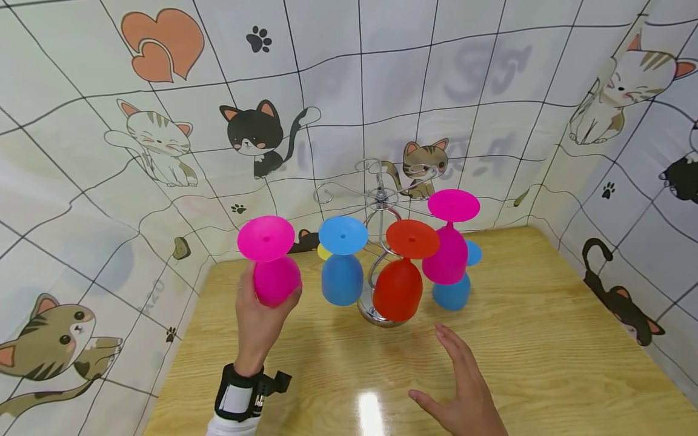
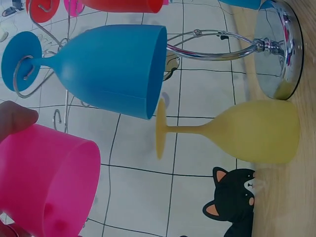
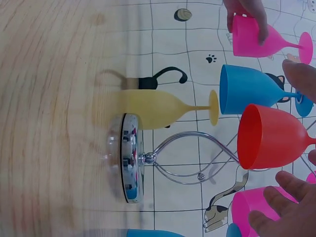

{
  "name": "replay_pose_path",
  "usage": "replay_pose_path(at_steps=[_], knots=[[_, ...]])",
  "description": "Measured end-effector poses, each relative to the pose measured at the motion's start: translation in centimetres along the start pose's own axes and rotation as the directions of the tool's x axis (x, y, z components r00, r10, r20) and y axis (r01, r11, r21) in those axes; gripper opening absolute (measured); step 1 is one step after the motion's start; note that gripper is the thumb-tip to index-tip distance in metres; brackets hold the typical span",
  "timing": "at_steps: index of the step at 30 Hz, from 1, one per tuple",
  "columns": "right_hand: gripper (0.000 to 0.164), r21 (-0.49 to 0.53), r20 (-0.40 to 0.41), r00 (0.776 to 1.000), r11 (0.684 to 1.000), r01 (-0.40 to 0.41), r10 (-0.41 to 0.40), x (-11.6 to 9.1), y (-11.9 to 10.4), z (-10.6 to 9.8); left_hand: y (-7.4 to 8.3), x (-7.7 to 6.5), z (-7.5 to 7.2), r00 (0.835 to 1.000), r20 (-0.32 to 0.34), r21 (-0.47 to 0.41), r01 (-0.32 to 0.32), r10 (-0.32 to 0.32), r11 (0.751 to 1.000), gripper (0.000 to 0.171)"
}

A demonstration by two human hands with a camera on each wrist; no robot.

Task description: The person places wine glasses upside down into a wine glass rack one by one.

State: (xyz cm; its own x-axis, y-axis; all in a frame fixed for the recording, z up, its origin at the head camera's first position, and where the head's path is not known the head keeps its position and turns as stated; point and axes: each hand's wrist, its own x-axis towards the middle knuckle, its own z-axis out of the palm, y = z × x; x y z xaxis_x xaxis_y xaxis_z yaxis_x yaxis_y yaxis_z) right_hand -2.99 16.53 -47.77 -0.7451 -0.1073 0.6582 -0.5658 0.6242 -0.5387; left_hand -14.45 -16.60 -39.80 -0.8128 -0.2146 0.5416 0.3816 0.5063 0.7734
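My left hand (image 1: 260, 330) grips the bowl of an upside-down pink plastic goblet (image 1: 277, 280), left of a chrome goblet rack (image 1: 381, 197). Upside down on the rack hang a blue goblet (image 1: 342, 280), a red goblet (image 1: 398, 290) and a second pink goblet (image 1: 443, 261). In the left wrist view, the held goblet's bowl (image 2: 49, 177) is apart from the hanging blue one, whose foot sits in a wire loop. My right hand (image 1: 463, 387) hovers in front of the rack, fingers spread, holding nothing.
A yellow goblet (image 2: 256, 133) stands upside down on the wooden table (image 1: 545, 339) behind the rack's round base (image 2: 279, 49). Another blue goblet (image 1: 452, 295) stands inverted at the right, partly hidden by the hanging pink one. Cat-print cloth (image 1: 338, 79) encloses the table's back and sides.
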Motion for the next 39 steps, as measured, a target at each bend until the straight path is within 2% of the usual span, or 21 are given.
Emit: replay_pose_path(at_steps=[7,11,19,24,31,39], knots=[[0.107,-0.003,0.014,0.998,0.998,-0.066,0.066,-0.3,0.0,0.0,-1.0,1.4,1.7,0.995,0.039,-0.024,0.098,-0.097,0.995,0.090],[0.107,-0.008,0.021,0.997,0.997,-0.077,0.077,-0.4,0.1,0.0,-1.4,2.6,2.7,0.992,0.051,-0.026,0.119,-0.117,0.993,0.087],[0.107,-0.010,0.013,0.996,0.996,-0.092,0.092,-0.6,0.4,0.3,-1.9,4.5,4.2,0.995,0.086,0.027,0.053,-0.055,0.998,0.089],[0.107,-0.007,0.009,0.995,0.995,-0.096,0.096,-0.5,0.6,0.3,-1.9,4.9,4.9,0.994,0.107,0.054,0.023,-0.029,0.998,0.090],[0.109,-0.044,0.037,0.983,0.983,-0.181,0.183,-0.4,0.1,0.2,-1.8,5.3,6.0,0.990,0.141,0.032,-0.027,0.022,0.999,0.088],[0.110,-0.053,0.031,0.981,0.980,-0.192,0.193,-0.5,0.4,0.3,-1.6,6.1,6.8,0.983,0.177,0.099,-0.073,0.055,0.992,0.087]])
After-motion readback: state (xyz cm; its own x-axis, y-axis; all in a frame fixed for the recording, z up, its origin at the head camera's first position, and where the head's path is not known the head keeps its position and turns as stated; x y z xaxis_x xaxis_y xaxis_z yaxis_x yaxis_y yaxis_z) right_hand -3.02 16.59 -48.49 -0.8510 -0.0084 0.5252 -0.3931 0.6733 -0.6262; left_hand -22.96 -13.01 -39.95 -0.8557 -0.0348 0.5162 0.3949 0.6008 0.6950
